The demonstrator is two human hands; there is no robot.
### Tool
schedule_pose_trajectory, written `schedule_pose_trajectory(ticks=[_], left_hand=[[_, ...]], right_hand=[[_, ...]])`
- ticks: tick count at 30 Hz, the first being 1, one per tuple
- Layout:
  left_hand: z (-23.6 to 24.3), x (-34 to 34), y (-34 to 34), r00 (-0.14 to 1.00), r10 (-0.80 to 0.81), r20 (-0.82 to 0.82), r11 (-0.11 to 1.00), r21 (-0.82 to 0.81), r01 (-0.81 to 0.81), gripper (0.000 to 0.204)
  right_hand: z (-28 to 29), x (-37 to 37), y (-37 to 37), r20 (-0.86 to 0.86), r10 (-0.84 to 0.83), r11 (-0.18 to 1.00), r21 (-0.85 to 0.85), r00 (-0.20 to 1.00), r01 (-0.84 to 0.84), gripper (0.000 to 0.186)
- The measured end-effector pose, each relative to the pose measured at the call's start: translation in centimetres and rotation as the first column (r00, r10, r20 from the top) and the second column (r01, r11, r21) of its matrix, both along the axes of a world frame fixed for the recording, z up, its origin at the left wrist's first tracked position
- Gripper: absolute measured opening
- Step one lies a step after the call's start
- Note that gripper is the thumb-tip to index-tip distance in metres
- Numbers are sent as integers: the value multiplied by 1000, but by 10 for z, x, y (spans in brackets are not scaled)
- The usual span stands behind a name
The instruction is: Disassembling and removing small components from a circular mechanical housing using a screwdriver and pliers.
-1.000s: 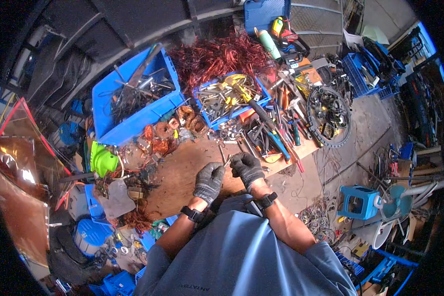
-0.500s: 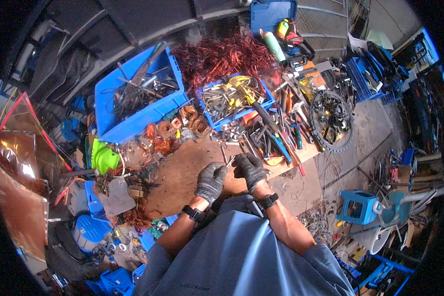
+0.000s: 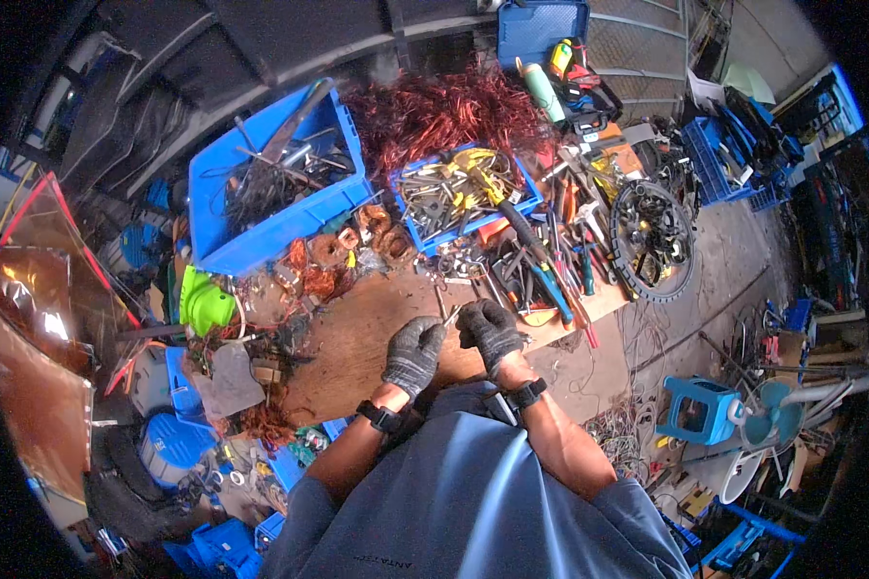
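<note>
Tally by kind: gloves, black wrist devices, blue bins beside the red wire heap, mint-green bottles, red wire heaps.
Gloves: 2 (left glove, right glove)
Black wrist devices: 2
Blue bins: 2
Mint-green bottle: 1
Red wire heap: 1
Total: 8

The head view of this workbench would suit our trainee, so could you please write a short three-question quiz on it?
1. True or false: the left hand and the right hand are both gloved.
2. Which hand is nearer the bright green object? A) right; B) left; C) both equally.
3. What lies just beyond the small blue tray ahead of the hands?

Key: 1. True. 2. B. 3. A heap of reddish strands.
</note>
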State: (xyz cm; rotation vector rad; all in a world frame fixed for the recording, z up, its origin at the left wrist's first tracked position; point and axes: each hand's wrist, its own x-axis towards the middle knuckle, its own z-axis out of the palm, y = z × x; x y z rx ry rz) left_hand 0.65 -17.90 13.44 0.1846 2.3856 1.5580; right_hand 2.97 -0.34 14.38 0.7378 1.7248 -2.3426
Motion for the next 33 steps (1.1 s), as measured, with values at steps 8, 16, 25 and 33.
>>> schedule_pose_trajectory(ticks=[8,16,25,33], left_hand=[[-3,1,-1,999,2,-48,999,-37,-4,20],[-3,2,-2,995,9,-100,1000,-24,-12,19],[-9,2,-5,977,195,91,965,160,-207,19],[-6,-1,-9,988,154,-6,981,117,-153,19]], right_hand=[[2,2,-1,19,0,999,-37,1000,1,23],[-6,2,-3,-1,-8,1000,9,1000,8,18],[-11,-25,-2,44,-112,993,-41,993,114,31],[-6,-27,-16,133,105,994,-9,986,-105,41]])
